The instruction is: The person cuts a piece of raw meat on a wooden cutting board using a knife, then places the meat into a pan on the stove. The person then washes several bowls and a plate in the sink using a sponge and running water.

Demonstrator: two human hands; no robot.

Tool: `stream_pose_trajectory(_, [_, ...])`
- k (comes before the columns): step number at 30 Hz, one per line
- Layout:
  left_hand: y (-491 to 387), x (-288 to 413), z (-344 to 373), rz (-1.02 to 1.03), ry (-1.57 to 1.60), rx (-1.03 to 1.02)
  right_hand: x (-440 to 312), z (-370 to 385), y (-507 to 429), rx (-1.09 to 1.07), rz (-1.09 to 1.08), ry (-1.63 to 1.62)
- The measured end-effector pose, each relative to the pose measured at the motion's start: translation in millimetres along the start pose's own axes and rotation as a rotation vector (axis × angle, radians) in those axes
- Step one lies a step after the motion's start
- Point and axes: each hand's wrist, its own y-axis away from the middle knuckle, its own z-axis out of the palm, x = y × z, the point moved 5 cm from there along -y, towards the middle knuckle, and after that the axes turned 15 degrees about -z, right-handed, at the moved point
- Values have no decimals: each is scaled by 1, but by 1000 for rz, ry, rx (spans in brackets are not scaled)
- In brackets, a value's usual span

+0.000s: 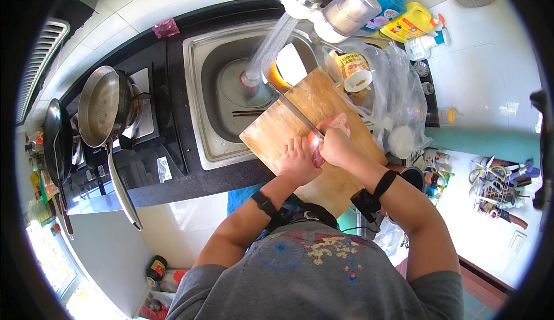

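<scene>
A wooden cutting board (277,129) lies at an angle, one side over the sink, the other towards my body. On it rests a piece of raw pink meat (337,123). My left hand (299,160) presses on the near-left part of the meat, fingers spread over it. In my right hand (336,147) is a knife (296,111), held by its handle. Its blade points away to the upper left, crossing the board at the meat's edge. My hands hide part of the meat and the knife's handle.
Water runs from a faucet with a filter (344,15) into the steel sink (197,103), where chopsticks (249,113) lie. A frying pan (99,108) stands on the stove at left. Right of the board are a plastic bag (391,86) and a yellow detergent jug (407,21).
</scene>
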Motion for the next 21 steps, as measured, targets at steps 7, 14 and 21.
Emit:
stream_pose_trajectory(7, [-2,0,-1,-6,36,-19,0,-2,-15,-144,62,261])
stream_pose_trajectory(14, [0,1,-3,-13,-24,-33,0,3,-24,-215,148,158])
stream_pose_trajectory(21, [4,1,-5,35,11,45,-6,2,-30,-222,185,168])
